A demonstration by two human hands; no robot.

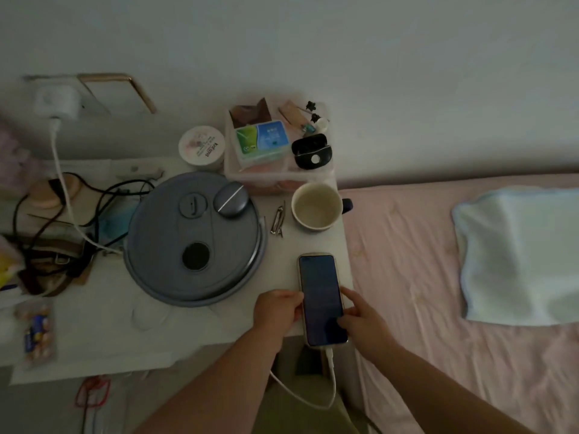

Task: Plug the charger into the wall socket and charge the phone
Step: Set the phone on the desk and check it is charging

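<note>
Both hands hold the phone (322, 300): left hand (277, 310) grips its left edge, right hand (360, 317) its right (screen dark). Below them the cable (330, 371) enters it; far up-left, the charger (58, 101) sits in the wall socket (31, 81).

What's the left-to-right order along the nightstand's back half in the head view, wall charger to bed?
Wall charger → white jar → clear organizer box → black earbud case → mug → pink bed → light blue pillow.
</note>
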